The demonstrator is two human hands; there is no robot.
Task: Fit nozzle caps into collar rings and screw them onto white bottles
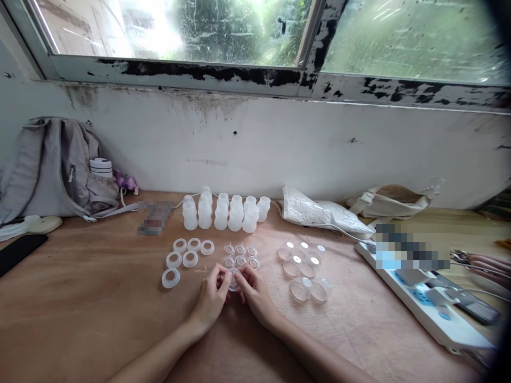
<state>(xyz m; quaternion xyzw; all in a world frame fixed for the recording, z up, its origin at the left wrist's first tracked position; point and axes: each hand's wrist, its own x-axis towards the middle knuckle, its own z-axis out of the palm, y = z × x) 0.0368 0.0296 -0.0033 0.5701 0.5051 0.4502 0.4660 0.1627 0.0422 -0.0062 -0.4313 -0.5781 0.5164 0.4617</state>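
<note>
Both hands meet at the middle of the table. Between their fingertips is a small clear round piece [233, 280]. My left hand [211, 295] pinches its left side, and my right hand [255, 292] pinches its right side. Just beyond them lie several clear nipple-like pieces [240, 250] in two rows. Left of these are several frosted rings [190, 258]. Several clear round caps [299, 290] lie to the right. Behind, several frosted white bottles [221, 215] stand upright, two of them topped with pointed pieces.
A grey backpack [59, 165] sits at the back left, near a black flat object [19, 255]. At the back right are a white plastic bag [311, 210] and a beige pouch [393, 202]. A white power strip [423, 303] with plugs and cables runs along the right. Pliers [485, 266] lie beyond it.
</note>
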